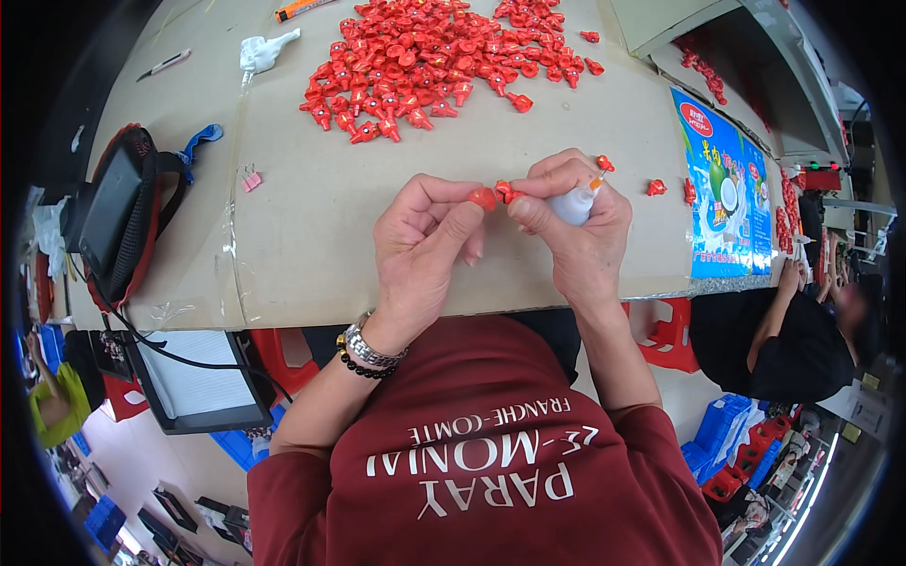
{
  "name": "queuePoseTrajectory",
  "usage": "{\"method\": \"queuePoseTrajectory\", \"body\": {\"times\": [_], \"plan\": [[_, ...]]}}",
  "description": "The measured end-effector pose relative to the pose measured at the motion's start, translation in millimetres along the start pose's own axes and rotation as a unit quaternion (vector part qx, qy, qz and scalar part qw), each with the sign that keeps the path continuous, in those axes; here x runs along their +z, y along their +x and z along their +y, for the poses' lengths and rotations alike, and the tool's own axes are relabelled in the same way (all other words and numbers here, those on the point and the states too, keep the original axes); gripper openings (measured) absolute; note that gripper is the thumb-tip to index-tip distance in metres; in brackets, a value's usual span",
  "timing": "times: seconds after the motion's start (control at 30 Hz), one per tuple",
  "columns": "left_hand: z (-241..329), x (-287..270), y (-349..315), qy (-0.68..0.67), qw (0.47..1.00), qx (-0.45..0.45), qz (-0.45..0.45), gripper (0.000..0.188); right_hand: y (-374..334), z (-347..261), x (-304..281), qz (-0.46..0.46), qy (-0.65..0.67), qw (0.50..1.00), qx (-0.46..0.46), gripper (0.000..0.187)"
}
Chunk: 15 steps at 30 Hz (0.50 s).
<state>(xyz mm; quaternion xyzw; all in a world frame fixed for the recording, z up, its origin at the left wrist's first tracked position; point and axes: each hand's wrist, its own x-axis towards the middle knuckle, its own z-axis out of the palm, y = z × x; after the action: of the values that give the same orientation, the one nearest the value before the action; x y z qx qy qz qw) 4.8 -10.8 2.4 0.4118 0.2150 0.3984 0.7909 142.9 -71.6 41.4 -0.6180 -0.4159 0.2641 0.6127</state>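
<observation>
Just above the near edge of the table, my two hands almost meet. Between its thumb and forefinger, my left hand (420, 241) pinches a small rounded red piece (483, 198). My right hand (590, 250) is closed too, with thumb and forefinger on another small red piece (507, 192) with a bit of yellow-green. Tucked in the same hand is a white squeeze bottle (572, 205) with an orange collar and a thin tip. Another red piece (605, 163) shows at that tip. The two pinched pieces are side by side; whether they touch I cannot tell.
A heap of small red pieces (406, 66) lies on the table (311, 198) beyond my hands. A pink clip (250, 179), a white bundle (267, 51) and a knife (164, 64) lie left. A blue printed sheet (722, 189) is at the right; a co-worker (793, 344) sits beyond it.
</observation>
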Motion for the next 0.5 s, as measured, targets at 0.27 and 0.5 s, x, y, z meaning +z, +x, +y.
{"method": "queuePoseTrajectory", "body": {"times": [0.27, 0.5], "plan": [[-1.8, -3.5, -1.0, 0.002, 1.000, -0.004, -0.014, 0.014, -1.8, 0.6, 2.4, -0.004, -0.096, 0.992, -0.078, 0.018], [-0.3, 0.7, -2.6, 0.006, 1.000, 0.010, 0.015, 0.010, -2.8, 1.5, -0.7, -0.040, -0.119, 0.990, -0.066, 0.016]]}}
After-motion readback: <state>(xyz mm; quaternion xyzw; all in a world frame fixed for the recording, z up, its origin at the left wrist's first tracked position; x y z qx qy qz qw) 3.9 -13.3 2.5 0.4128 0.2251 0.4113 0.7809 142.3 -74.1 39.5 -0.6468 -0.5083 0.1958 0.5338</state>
